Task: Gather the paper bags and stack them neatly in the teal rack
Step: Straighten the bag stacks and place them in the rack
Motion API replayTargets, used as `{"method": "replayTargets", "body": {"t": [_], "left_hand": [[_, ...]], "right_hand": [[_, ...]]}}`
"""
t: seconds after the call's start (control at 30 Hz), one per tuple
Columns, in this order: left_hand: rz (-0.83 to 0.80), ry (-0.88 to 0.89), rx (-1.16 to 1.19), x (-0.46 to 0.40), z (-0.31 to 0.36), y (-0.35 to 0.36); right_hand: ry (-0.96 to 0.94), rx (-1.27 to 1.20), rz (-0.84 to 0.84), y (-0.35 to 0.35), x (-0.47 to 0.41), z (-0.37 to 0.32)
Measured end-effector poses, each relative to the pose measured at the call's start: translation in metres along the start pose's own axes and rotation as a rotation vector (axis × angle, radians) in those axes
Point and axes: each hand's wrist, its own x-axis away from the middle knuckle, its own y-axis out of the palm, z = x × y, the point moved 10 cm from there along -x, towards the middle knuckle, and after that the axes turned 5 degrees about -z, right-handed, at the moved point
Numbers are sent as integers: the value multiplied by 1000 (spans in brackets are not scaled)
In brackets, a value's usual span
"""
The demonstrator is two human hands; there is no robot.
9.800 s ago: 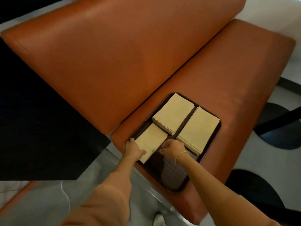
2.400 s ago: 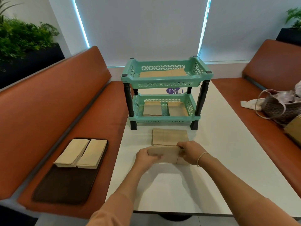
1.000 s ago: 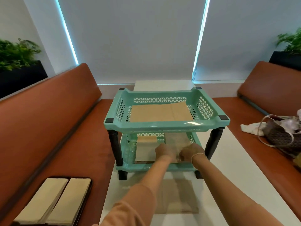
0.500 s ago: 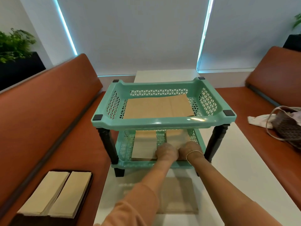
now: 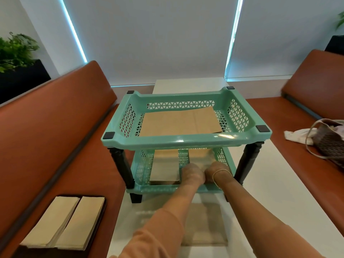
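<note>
The teal rack's upper basket (image 5: 178, 141) hides the far ends of the lower-tier paper bags (image 5: 164, 167), both hands' fingers are out of sight beneath it, and the woven handbag (image 5: 329, 144) is cut off at the right edge.

Head cam, looks fwd/down, close on rack (image 5: 186, 140).

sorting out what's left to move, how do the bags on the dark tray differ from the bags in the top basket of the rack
The bags on the dark tray lie as two narrow stacks side by side, on the bench, outside the teal rack. The bags in the top basket lie as one wide flat layer, already stowed. The tray bags look paler, almost cream; the basket bags are a warmer brown. Both are flat paper bags, and neither hand touches them.
</note>
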Motion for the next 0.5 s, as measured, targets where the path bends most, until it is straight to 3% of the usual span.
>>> {"method": "replayTargets", "body": {"t": [0.5], "left_hand": [[-17,-1,-17,-2,0,0]], "right_hand": [[-252,402,-162,18,1,-26]]}}
